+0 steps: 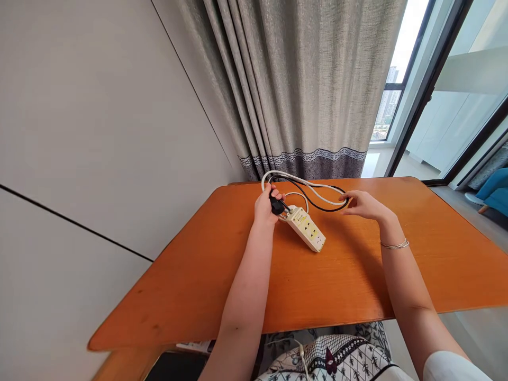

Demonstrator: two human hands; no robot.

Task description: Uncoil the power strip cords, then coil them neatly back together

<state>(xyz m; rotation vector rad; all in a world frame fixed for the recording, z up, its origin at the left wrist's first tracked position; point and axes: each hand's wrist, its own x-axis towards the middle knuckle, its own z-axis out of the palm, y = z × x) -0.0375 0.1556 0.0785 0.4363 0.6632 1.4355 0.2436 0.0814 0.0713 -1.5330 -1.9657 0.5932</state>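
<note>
A white power strip [308, 229] with several sockets lies slanted on the orange-brown table, just right of my left hand [265, 203]. That hand is closed around a black plug [277, 206] and the bundled cord ends beside it. From there, a white cable [304, 180] and a black cable [317, 207] stretch in long loops to the right. My right hand [361, 205] pinches the far end of these loops between thumb and fingers, above the tabletop. The cables partly hide behind my left fingers.
The wooden table [337, 286] reaches out to both sides, with its near edge by my lap. Behind it hang grey curtains [313, 90], and a plain wall panel [99, 132] stands at left. A dark flat object [174, 366] sits below the table's front edge.
</note>
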